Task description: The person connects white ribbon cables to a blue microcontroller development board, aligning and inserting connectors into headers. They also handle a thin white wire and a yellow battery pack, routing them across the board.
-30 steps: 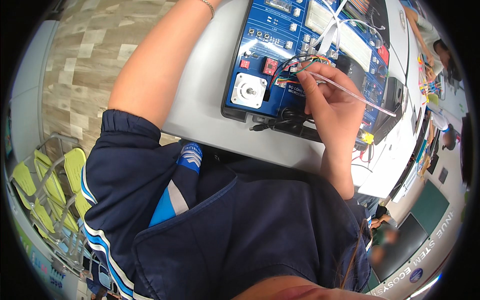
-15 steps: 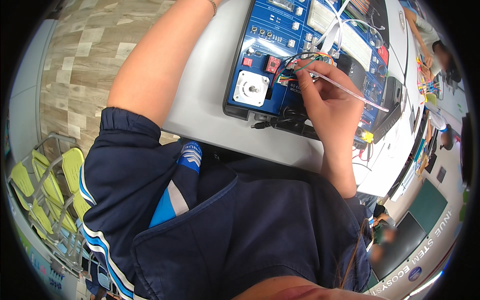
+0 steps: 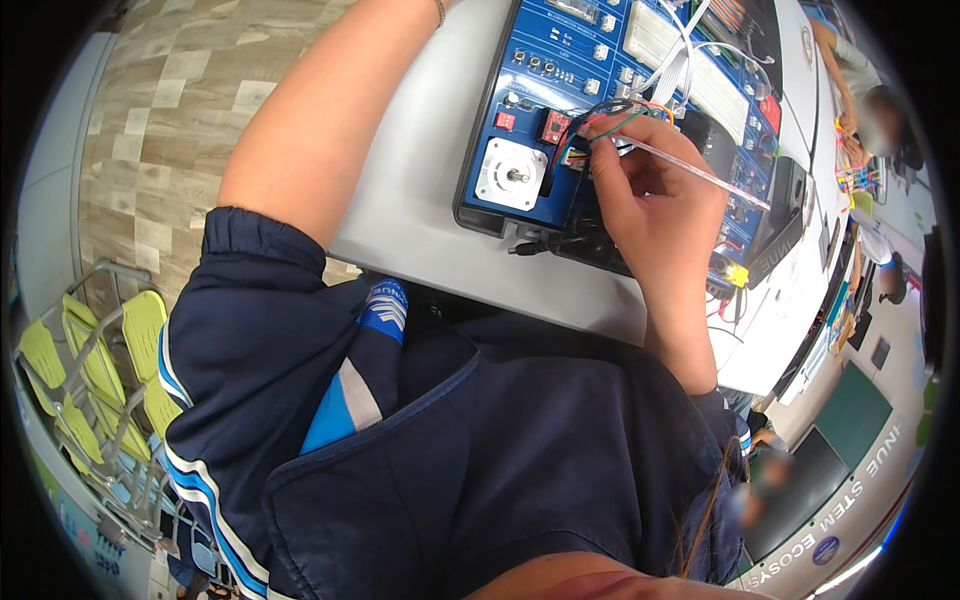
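My right hand (image 3: 665, 195) is closed in a pinch over a blue electronics trainer board (image 3: 525, 65). It holds a thin, clear pinkish rod (image 3: 695, 168) that slants down to the right. My fingertips are among several thin coloured wires (image 3: 632, 107), beside a small red module (image 3: 556, 126); they hide the rod's other end and whatever they touch. Next to the module sits a square white stepper motor (image 3: 511, 174) with a metal shaft. My left forearm (image 3: 315, 120) reaches up past the board's left side, and its hand lies beyond the upper edge.
White breadboards (image 3: 655, 40) and a white ribbon of wires (image 3: 672, 75) are on the board's far part. A black cable plug (image 3: 527, 249) lies by the near edge of the white table (image 3: 400, 225). Green chairs (image 3: 100, 345) stand at left; other people work at right.
My right hand has shifted slightly left across the board, toward the red module, with the rod still in its pinch. The board sits a little farther right in the view.
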`<move>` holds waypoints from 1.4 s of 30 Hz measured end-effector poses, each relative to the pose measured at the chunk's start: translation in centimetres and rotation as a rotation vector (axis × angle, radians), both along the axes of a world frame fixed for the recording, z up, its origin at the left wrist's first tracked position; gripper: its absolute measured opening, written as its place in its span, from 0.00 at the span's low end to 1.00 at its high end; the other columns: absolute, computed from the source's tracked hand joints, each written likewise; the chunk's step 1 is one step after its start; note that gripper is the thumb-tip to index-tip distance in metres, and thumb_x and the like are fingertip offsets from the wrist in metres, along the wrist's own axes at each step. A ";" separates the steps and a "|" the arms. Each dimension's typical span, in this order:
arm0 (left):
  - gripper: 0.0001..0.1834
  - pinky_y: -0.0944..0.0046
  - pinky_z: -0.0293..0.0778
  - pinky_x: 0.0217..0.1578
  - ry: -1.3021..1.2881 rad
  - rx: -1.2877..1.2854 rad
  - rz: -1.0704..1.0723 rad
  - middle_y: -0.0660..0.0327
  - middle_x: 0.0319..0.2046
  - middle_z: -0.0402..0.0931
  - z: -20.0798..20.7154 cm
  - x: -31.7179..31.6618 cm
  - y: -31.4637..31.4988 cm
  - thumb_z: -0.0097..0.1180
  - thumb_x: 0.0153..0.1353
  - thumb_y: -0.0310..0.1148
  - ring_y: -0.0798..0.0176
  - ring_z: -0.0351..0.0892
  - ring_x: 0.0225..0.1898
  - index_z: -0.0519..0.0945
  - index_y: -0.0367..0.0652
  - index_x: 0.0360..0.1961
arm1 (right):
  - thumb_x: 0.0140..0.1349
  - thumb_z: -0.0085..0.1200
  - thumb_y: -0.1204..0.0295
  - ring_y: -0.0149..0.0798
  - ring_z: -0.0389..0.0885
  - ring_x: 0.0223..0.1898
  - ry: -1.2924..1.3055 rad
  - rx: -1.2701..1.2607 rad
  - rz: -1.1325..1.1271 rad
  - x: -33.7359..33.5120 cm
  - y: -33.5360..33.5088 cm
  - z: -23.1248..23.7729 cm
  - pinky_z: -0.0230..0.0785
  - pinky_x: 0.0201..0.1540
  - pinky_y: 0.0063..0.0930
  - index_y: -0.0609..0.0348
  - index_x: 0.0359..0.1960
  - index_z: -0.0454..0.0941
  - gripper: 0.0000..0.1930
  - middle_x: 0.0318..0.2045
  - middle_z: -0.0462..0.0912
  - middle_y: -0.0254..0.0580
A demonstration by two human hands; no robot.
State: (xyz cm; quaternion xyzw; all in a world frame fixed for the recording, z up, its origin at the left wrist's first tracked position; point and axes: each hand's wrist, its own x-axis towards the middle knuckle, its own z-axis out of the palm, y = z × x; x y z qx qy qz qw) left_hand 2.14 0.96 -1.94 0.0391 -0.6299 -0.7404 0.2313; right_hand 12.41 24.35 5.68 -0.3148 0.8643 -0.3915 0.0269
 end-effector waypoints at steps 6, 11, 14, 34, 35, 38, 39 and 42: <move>0.07 0.73 0.66 0.24 0.008 -0.062 0.037 0.63 0.23 0.74 0.1 0.2 0.1 0.53 0.54 0.30 0.73 0.70 0.24 0.76 0.35 0.27 | 0.50 0.58 0.81 0.23 0.73 0.16 0.064 0.025 -0.012 0.4 -0.2 0.2 0.63 0.17 0.15 0.63 0.26 0.78 0.03 0.23 0.79 0.36; 0.08 0.73 0.66 0.25 0.000 -0.067 0.041 0.63 0.22 0.74 0.3 0.3 0.1 0.53 0.54 0.30 0.73 0.69 0.24 0.76 0.35 0.26 | 0.50 0.59 0.81 0.20 0.71 0.16 -0.038 -0.016 -0.014 -0.3 0.4 0.0 0.61 0.17 0.13 0.63 0.28 0.80 0.03 0.21 0.79 0.35; 0.08 0.73 0.66 0.25 0.000 -0.074 0.035 0.63 0.22 0.74 0.1 0.1 0.1 0.53 0.54 0.30 0.73 0.69 0.24 0.76 0.35 0.26 | 0.52 0.59 0.80 0.17 0.68 0.16 -0.178 -0.070 -0.056 -0.5 0.9 -0.5 0.58 0.18 0.11 0.63 0.30 0.80 0.04 0.20 0.77 0.32; 0.08 0.73 0.67 0.26 -0.023 -0.060 0.023 0.63 0.23 0.74 0.4 0.3 0.1 0.53 0.55 0.30 0.73 0.70 0.25 0.75 0.34 0.27 | 0.56 0.58 0.79 0.18 0.73 0.26 -0.355 -0.236 -0.009 -0.6 1.1 -0.4 0.65 0.25 0.09 0.68 0.31 0.78 0.04 0.29 0.79 0.37; 0.07 0.73 0.67 0.26 -0.024 -0.029 0.008 0.63 0.24 0.74 0.4 0.3 0.2 0.53 0.55 0.29 0.73 0.70 0.25 0.75 0.34 0.27 | 0.55 0.58 0.79 0.18 0.73 0.26 -0.380 -0.281 -0.007 -0.6 1.0 -0.5 0.65 0.25 0.09 0.67 0.30 0.77 0.04 0.28 0.79 0.36; 0.07 0.73 0.67 0.26 -0.021 0.051 -0.033 0.62 0.24 0.73 0.6 0.5 0.3 0.53 0.55 0.29 0.72 0.70 0.25 0.75 0.35 0.28 | 0.55 0.58 0.80 0.18 0.74 0.25 -0.417 -0.270 -0.038 -0.7 0.6 -0.2 0.65 0.25 0.10 0.66 0.29 0.75 0.04 0.26 0.79 0.35; 0.07 0.73 0.67 0.26 -0.017 0.071 -0.043 0.62 0.24 0.73 0.7 0.6 0.4 0.52 0.55 0.29 0.72 0.70 0.25 0.75 0.35 0.28 | 0.55 0.57 0.80 0.19 0.74 0.25 -0.424 -0.242 -0.054 -0.7 0.6 0.0 0.65 0.25 0.10 0.65 0.28 0.75 0.04 0.25 0.79 0.35; 0.07 0.73 0.67 0.26 -0.017 0.093 -0.067 0.62 0.24 0.73 0.8 0.8 0.4 0.52 0.56 0.29 0.72 0.70 0.26 0.75 0.35 0.28 | 0.54 0.58 0.80 0.18 0.73 0.24 -0.443 -0.226 -0.094 -0.5 0.5 -0.1 0.65 0.24 0.09 0.64 0.27 0.76 0.03 0.23 0.79 0.33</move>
